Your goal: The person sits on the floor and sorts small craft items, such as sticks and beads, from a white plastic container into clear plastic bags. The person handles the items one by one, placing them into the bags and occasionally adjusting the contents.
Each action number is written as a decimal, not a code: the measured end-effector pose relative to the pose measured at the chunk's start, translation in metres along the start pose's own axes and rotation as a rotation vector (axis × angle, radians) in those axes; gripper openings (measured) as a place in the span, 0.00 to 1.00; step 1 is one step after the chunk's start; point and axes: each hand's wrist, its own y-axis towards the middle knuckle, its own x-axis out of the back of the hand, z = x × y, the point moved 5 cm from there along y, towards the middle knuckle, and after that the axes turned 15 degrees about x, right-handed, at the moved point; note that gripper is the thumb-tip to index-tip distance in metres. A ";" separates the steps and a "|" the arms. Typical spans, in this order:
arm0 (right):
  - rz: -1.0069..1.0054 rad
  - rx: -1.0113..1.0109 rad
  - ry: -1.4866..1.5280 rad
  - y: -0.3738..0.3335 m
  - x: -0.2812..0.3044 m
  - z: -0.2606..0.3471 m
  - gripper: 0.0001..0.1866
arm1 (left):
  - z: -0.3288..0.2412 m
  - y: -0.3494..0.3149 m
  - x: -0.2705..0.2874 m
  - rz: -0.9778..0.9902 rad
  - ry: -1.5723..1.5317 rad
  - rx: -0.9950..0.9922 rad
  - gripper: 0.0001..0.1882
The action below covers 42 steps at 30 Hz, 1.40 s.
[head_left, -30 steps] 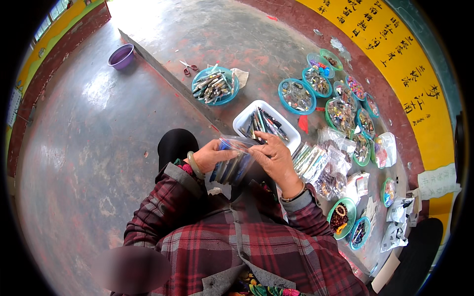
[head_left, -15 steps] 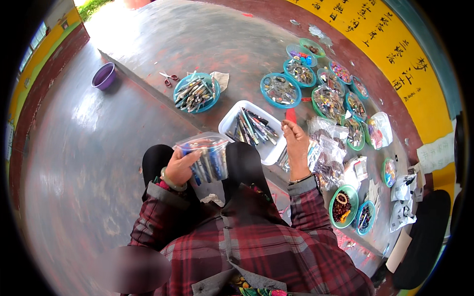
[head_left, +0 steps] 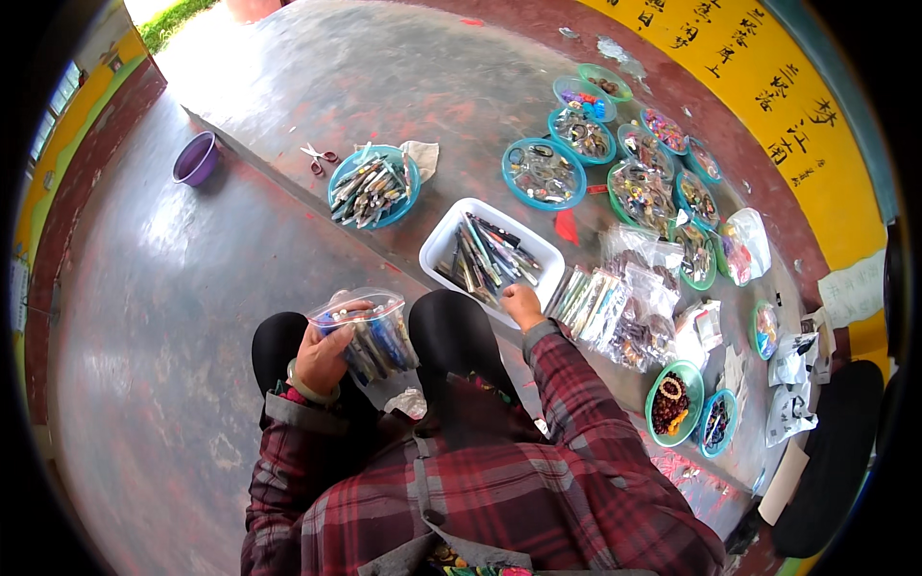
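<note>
My left hand [head_left: 322,357] grips a clear zip bag [head_left: 363,331] filled with pens, held above my knees; its top edge faces away from me. My right hand [head_left: 521,305] is at the near right corner of a white plastic tub [head_left: 437,248], its fingers curled down; what they hold, if anything, is hidden. Inside the tub lie several loose pens [head_left: 483,254], mostly dark, some pale or blue. Right beside this hand, on the floor, is a clear bag of pens [head_left: 588,305].
Ahead stands a blue basket [head_left: 408,197] heaped with pens, with scissors [head_left: 317,158] beside it. A purple basin [head_left: 195,159] is far left. On the right are several baskets of trinkets [head_left: 545,175], plastic bags [head_left: 639,336] and a green basket of beads [head_left: 661,432].
My right hand has come down and left from above the bagged pens to the tub's near corner. My left hand and its bag have shifted slightly left and nearer me.
</note>
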 end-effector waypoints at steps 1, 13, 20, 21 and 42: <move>0.002 -0.003 -0.044 0.004 -0.009 -0.004 0.14 | 0.000 0.000 0.000 -0.001 -0.002 0.009 0.25; 0.128 -0.148 -0.300 0.019 -0.028 -0.009 0.10 | -0.002 0.002 -0.006 0.000 0.040 0.055 0.22; 0.261 -0.088 -0.311 0.022 -0.026 -0.012 0.11 | 0.005 0.007 -0.007 0.035 0.002 0.114 0.22; 0.214 -0.095 -0.328 0.025 -0.032 -0.020 0.10 | 0.005 0.009 -0.008 0.045 0.008 0.126 0.22; -0.383 -0.082 0.361 -0.040 0.069 0.003 0.10 | 0.014 0.017 -0.027 0.099 0.037 0.163 0.22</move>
